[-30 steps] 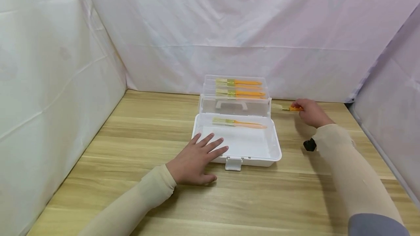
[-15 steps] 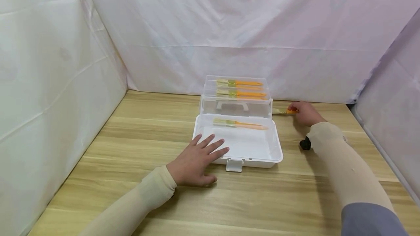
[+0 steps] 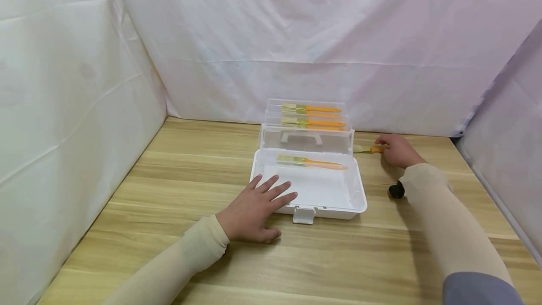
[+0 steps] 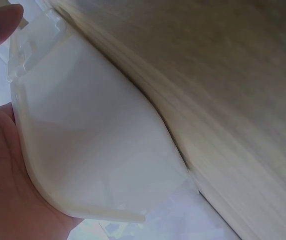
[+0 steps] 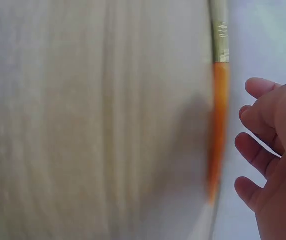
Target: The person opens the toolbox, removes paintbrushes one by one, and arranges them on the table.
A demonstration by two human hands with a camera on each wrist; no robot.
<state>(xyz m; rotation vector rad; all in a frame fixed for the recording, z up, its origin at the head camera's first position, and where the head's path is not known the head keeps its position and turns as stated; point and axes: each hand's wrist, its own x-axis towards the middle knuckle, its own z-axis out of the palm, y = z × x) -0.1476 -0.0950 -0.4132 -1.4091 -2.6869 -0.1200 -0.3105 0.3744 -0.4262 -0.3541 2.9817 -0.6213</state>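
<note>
Left forearm (image 3: 182,251): enters the head view at seven o'clock and points to two o'clock. Left hand (image 3: 250,213): back facing up; fingers (image 3: 282,200) straight, spread, aimed between one and two o'clock; thumb (image 3: 270,235) out to three o'clock. Right forearm (image 3: 446,220): enters at four o'clock and points to eleven o'clock. Right hand (image 3: 400,151): at three o'clock of the head view, turned toward ten o'clock; fingertips (image 5: 246,142) bent loosely, slightly parted, gripping nothing.

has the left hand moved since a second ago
No. Against the front latch of the white box, the left hand keeps its place, with no visible shift either way.
</note>
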